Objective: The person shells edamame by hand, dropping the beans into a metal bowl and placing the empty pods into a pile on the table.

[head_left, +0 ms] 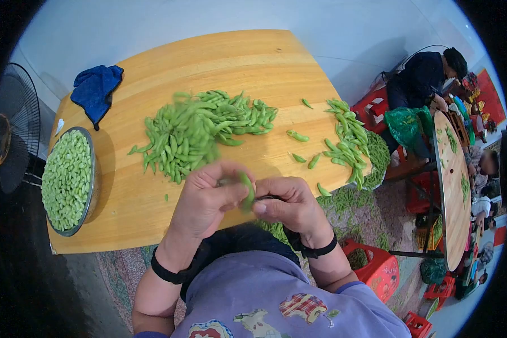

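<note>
Over the table's near edge, my left hand (214, 194) pinches a green soybean pod (246, 191), slightly blurred, between thumb and fingers. Close beside it, my right hand (290, 205) is closed, thumb against forefinger, its fingertips right at the pod. Something small and dark shows between those fingers; I cannot tell what it is. Beyond my hands lies a large heap of soybean pods (203, 127), partly smeared by motion. At the left, a metal bowl (90, 194) is heaped with shelled green beans (67, 174).
A blue cloth (97, 90) lies at the wooden table's (265, 56) far left, near a fan (11, 129). More pods (349, 141) spread over the right edge. Red stools (372, 267) and pod litter (349, 211) cover the floor; a person (422, 79) sits near another table (453, 203).
</note>
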Tool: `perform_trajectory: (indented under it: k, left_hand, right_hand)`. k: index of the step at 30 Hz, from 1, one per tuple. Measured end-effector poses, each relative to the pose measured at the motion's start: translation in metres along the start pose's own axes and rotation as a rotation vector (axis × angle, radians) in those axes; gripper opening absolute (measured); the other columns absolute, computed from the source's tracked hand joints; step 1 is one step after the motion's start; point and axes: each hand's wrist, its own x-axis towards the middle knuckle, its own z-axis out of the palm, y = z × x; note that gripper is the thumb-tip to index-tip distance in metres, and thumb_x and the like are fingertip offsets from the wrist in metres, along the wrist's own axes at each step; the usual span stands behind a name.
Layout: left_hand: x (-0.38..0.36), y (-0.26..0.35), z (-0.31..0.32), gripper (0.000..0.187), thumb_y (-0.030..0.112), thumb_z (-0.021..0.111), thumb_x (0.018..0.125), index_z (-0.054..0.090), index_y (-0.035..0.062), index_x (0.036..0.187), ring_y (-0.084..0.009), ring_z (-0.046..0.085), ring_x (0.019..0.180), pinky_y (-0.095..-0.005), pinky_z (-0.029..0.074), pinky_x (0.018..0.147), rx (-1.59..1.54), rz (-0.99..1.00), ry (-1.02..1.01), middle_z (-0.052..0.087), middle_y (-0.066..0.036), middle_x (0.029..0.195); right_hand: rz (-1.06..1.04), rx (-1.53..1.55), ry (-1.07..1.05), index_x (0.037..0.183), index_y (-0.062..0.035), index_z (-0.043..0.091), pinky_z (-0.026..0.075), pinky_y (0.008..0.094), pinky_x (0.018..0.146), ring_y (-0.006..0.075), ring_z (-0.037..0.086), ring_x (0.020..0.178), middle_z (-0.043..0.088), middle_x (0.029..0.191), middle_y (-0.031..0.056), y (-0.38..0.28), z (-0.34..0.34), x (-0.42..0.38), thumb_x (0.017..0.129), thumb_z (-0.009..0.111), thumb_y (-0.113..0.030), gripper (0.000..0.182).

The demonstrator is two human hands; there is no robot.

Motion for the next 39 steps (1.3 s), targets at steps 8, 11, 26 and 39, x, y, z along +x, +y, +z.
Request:
perform_trajectory:
  k: [8, 11, 26, 39]
  left_hand:
    - [0.000, -0.011, 0.006, 0.009, 0.004, 0.063, 0.077, 0.060, 0.0052, 0.086, -0.0041, 0.048, 0.058, -0.0154, 0.034, 0.048, -0.175, -0.135, 0.012, 0.059, -0.001, 0.076]
    - [-0.002, -0.013, 0.012, 0.008, 0.009, 0.064, 0.079, 0.057, 0.0051, 0.081, -0.0026, 0.045, 0.055, -0.0158, 0.032, 0.046, 0.154, -0.039, 0.157, 0.055, 0.001, 0.069]
    - [-0.012, -0.006, 0.006, 0.008, 0.009, 0.058, 0.084, 0.053, 0.0028, 0.081, -0.0022, 0.037, 0.049, -0.0171, 0.026, 0.041, 0.101, -0.338, -0.087, 0.046, 0.003, 0.061]
    - [-0.006, -0.041, 0.015, 0.010, 0.015, 0.045, 0.090, 0.050, 0.0074, 0.095, -0.0054, 0.048, 0.055, -0.0160, 0.034, 0.043, -0.199, -0.266, 0.180, 0.053, 0.000, 0.075]
  right_hand:
    - [-0.170, -0.240, 0.097, 0.085, 0.0012, 0.059, 0.035, 0.0279, 0.045, 0.0110, 0.046, 0.051, 0.050, 0.061, 0.0013, 0.007, 0.000, 0.000, 0.081, 0.060, -0.010, 0.012]
    - [-0.381, -0.745, 0.186, 0.079, 0.0024, 0.057, 0.036, 0.0311, 0.046, 0.0151, 0.047, 0.051, 0.050, 0.060, 0.0082, -0.001, 0.005, -0.005, 0.077, 0.062, -0.008, 0.012]
    - [0.162, 0.208, -0.001, 0.080, 0.0002, 0.060, 0.030, 0.0177, 0.048, 0.0028, 0.042, 0.055, 0.051, 0.063, -0.0034, 0.000, -0.009, -0.019, 0.079, 0.061, -0.009, 0.009]
    - [-0.434, -0.869, 0.427, 0.078, 0.0020, 0.056, 0.041, 0.0295, 0.050, 0.0249, 0.052, 0.053, 0.051, 0.062, 0.0131, 0.014, 0.022, -0.009, 0.073, 0.062, -0.002, 0.008]
